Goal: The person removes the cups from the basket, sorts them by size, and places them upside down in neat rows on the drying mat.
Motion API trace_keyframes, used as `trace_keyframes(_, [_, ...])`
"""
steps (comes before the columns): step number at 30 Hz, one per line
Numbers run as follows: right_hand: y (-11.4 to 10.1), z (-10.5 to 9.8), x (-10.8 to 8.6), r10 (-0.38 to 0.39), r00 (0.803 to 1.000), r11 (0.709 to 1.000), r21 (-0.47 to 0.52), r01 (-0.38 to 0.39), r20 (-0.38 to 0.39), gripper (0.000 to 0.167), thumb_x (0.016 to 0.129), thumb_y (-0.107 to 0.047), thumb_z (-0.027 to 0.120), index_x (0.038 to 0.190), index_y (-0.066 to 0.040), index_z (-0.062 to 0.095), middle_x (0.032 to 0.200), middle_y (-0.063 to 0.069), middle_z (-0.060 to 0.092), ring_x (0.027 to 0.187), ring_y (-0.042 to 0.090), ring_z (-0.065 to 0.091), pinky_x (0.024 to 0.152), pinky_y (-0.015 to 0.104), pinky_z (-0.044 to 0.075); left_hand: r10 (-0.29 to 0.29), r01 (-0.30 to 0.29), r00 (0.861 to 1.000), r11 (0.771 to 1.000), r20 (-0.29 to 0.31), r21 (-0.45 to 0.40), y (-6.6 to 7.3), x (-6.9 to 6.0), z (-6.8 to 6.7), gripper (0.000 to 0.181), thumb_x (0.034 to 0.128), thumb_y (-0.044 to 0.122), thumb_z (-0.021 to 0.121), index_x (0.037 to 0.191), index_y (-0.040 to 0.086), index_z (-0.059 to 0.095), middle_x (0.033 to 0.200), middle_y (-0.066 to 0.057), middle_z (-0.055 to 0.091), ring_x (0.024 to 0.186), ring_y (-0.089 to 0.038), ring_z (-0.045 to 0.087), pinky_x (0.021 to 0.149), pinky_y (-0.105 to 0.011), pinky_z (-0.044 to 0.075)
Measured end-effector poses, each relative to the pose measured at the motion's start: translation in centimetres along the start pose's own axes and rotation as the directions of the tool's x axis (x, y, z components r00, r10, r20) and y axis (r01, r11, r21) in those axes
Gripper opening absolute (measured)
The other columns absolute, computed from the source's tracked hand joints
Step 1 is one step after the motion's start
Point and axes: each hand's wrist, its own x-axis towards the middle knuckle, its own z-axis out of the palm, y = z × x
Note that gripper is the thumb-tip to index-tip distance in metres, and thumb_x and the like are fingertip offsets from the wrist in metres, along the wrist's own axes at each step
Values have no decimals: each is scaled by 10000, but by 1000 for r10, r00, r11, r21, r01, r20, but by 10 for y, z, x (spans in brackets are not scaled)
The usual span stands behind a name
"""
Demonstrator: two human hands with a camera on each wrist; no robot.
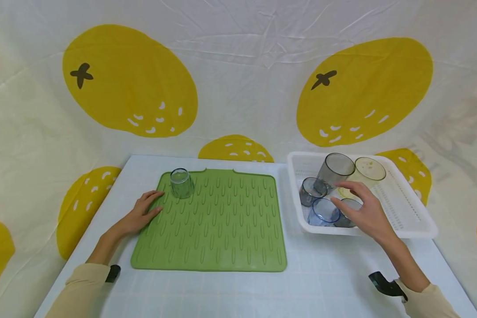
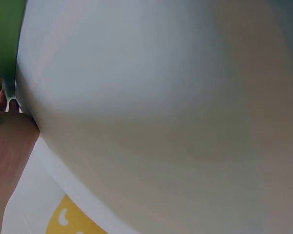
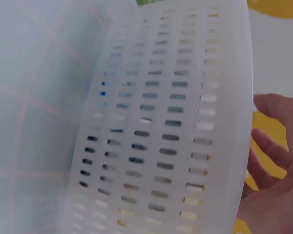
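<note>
Sleeve, beige (image 1: 77, 289), left arm, nearest the camera, with black wristband (image 1: 112, 274). Left hand (image 1: 139, 215): laid at the mat's left edge, thumb and fingers apart, no glass held.

Mat, green, ribbed (image 1: 222, 221): flat on the white table (image 1: 242, 291). Clear glass (image 1: 182, 185), one, standing near its far left corner, just beyond the left hand's fingertips.

Basket, white plastic, slotted walls (image 1: 417, 232): right of the mat, apart from it. Contents, left to right: short grey glass (image 1: 308, 197); blue glass (image 1: 322, 217); tall grey glass (image 1: 331, 171); short dark glass (image 1: 344, 221), partly covered by the right hand; tall yellow glass (image 1: 370, 168).

Right hand (image 1: 363, 207): over the basket, thumb and forefinger apart, gap facing left; no grip shown. Governing relation, as judged: tall grey glass lies left of and beyond these fingertips, long axis roughly upright; contact cannot be told. Right is clearly the nearer hand to the basket glasses.

Right sleeve (image 1: 431, 304): beige, second dark band.

Markings: no brand, label or writing legible.
</note>
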Motion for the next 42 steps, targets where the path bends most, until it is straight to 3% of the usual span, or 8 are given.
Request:
trace_keyframes(6, [16, -14, -11, 43, 997, 998, -51, -40, 57, 471, 917, -190, 803, 1338, -74, 626, 1319, 123, 599, 1214, 61, 464, 956, 46, 264, 10, -10, 1000, 1000, -6, 10, 0, -2, 1, 505, 1056, 71, 562, 1495, -102, 383, 1530, -344, 256, 1397, -554, 206, 1069, -756, 207])
trace_keyframes(11, [26, -23, -13, 79, 984, 995, -74, -68, 160, 553, 920, -214, 799, 1384, -27, 564, 1366, 200, 542, 1263, 390, 469, 1104, 346, 407, 18, -18, 1000, 1000, -8, 16, 1, -2, 1, 505, 1058, 74, 559, 1494, -110, 381, 1529, -352, 255, 1398, -560, 201, 1064, -761, 208])
trace_keyframes(15, [33, -27, -11, 92, 956, 995, -48, -82, 277, 651, 914, -198, 802, 1433, 33, 485, 1419, 272, 490, 1272, 475, 449, 1028, 630, 430, 13, -13, 1000, 1000, -5, 10, 3, -1, 0, 503, 1055, 67, 562, 1492, -110, 384, 1529, -355, 257, 1405, -561, 200, 1079, -761, 198])
trace_keyframes(19, [40, -31, -8, 107, 916, 994, -7, -113, 385, 725, 922, -177, 788, 1483, 66, 398, 1467, 317, 430, 1278, 530, 438, 1005, 722, 388, -3, 3, 1000, 1000, 3, 7, 4, -1, -1, 507, 1055, 71, 564, 1496, -101, 383, 1538, -350, 249, 1413, -557, 193, 1083, -759, 200])
trace_keyframes(25, [45, -34, -4, 144, 850, 986, -3, -165, 507, 774, 934, -230, 777, 1508, 65, 351, 1479, 321, 426, 1283, 541, 468, 978, 671, 469, -7, 7, 1000, 1000, 2, 8, 3, -2, -1, 510, 1055, 75, 568, 1499, -95, 383, 1544, -341, 247, 1417, -550, 191, 1083, -750, 206])
trace_keyframes(35, [65, -36, 6, 107, 762, 972, 94, -215, 638, 775, 919, -159, 779, 1490, 73, 309, 1420, 316, 481, 1260, 485, 509, 931, 215, 527, 23, -23, 1000, 1000, -16, 13, 1, -3, 1, 502, 1059, 71, 555, 1490, -120, 384, 1525, -369, 253, 1392, -577, 198, 1054, -772, 208])
trace_keyframes(39, [73, -36, 7, 123, 751, 965, 100, -244, 649, 729, 913, -159, 787, 1444, 65, 340, 1412, 296, 495, 1258, 465, 511, 930, 163, 500, 10, -10, 1000, 1000, -3, 14, 0, -1, 1, 506, 1067, 83, 547, 1504, -106, 375, 1540, -360, 240, 1411, -568, 182, 1075, -767, 195])
trace_keyframes(42, [77, -35, 7, 124, 765, 968, 90, -232, 632, 697, 906, -170, 801, 1416, 52, 381, 1393, 273, 526, 1245, 436, 534, 933, 168, 505, -5, 5, 1000, 1000, 9, 12, 1, 0, 0, 508, 1073, 90, 539, 1514, -95, 366, 1552, -350, 227, 1425, -562, 167, 1090, -764, 184])
